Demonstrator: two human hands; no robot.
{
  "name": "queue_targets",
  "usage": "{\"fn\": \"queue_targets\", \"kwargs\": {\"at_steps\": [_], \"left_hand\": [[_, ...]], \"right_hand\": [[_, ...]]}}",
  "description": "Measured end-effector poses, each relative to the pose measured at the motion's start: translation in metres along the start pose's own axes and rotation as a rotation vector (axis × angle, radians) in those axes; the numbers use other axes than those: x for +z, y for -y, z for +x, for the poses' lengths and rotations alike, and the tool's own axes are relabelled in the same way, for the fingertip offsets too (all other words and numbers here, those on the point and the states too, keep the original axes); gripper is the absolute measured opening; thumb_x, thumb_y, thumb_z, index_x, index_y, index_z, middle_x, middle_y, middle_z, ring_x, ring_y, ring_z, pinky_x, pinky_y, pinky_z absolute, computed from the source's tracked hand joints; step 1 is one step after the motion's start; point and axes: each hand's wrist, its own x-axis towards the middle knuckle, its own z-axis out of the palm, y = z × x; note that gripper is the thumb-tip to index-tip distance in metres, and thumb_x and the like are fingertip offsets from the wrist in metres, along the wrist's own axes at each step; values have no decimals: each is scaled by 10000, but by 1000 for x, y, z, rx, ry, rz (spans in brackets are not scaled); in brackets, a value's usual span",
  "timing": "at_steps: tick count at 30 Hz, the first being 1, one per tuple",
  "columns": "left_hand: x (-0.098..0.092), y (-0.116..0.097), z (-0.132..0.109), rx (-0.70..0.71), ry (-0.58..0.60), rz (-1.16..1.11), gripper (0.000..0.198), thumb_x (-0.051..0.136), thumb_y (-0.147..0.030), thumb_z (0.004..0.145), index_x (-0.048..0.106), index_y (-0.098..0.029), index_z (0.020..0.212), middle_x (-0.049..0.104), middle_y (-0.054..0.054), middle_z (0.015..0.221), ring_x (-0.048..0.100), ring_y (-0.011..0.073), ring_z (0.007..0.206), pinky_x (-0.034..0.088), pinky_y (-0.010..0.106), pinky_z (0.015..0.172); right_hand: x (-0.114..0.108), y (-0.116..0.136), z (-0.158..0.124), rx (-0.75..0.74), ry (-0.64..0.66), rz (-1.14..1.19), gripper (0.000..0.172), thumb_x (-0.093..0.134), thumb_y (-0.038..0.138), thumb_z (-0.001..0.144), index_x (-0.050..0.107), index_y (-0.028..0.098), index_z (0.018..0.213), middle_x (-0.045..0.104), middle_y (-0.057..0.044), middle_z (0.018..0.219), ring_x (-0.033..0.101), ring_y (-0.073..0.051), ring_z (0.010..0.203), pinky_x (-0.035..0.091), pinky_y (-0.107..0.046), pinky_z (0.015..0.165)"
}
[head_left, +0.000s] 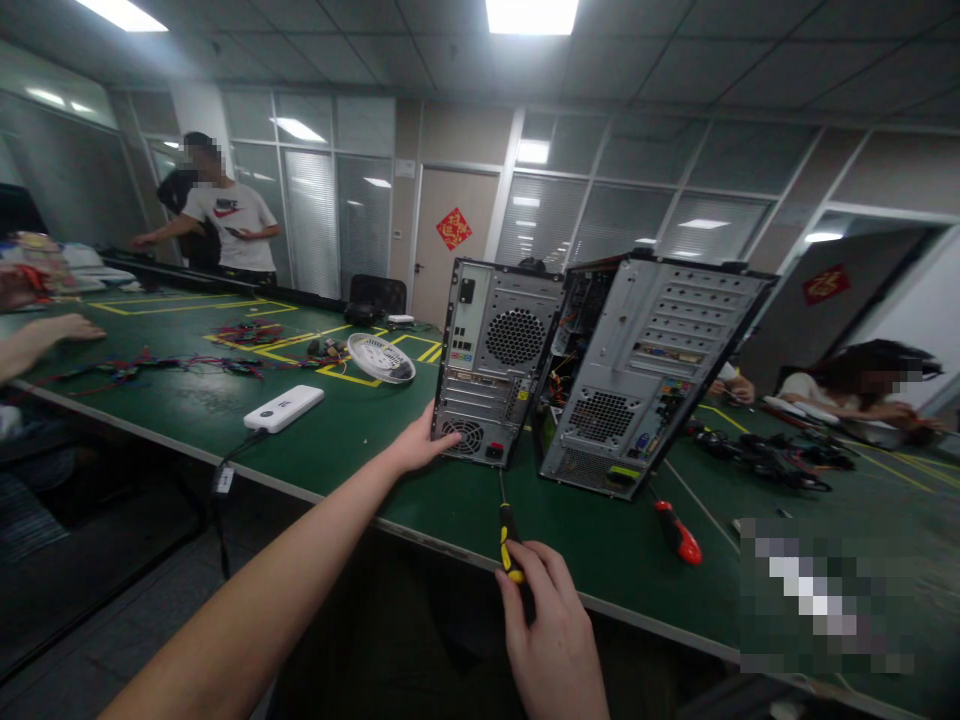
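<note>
With the left hand (pixel 420 445) flat against the computer tower (pixel 495 360), the right hand (pixel 551 625), gripping the yellow-black screwdriver (pixel 510 540), should aim its tip squarely toward twelve o'clock.

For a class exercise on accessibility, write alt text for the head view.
A left hand steadies a grey metal computer tower on a green table, while the right hand grips a yellow-and-black screwdriver. A second open tower and red-handled screwdriver sit alongside.

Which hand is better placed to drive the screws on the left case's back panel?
Probably the right hand: it grips the yellow screwdriver, tip toward the left case. The left hand rests on that case's lower corner, steadying it.
</note>
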Motion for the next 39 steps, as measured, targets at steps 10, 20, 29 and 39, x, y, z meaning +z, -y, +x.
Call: {"fn": "queue_targets", "kwargs": {"at_steps": [10,20,29,39], "left_hand": [[-1,0,0,2,-1,-9,939,669,-546,847,189,-225,1587,548,123,1472,549,300,1334,386,451,1156],[-1,-2,-1,4,5,-24,937,666,-534,854,177,-217,1588,541,135,1475,545,304,1338,398,447,1149],[1,1,0,33,-1,-14,932,659,-524,857,172,-208,1587,545,129,1472,549,298,1332,386,448,1154],[1,1,0,4,0,-7,938,666,-525,855,175,-206,1587,557,129,1461,558,299,1323,397,444,1146]], "right_hand": [[3,-2,-1,31,14,17,237,500,319,1013,618,230,1198,628,-101,1203,679,-241,1056,568,-358,897],[3,1,0,-11,54,24,269,481,293,1022,634,218,1231,583,-116,1213,689,-208,969,579,-313,845],[4,0,-1,3,72,62,270,506,269,1000,695,202,1181,568,-129,1222,701,-194,920,587,-315,853],[3,2,0,28,81,87,298,538,240,963,651,245,1238,574,-106,1262,681,-220,1099,576,-305,927]]}}
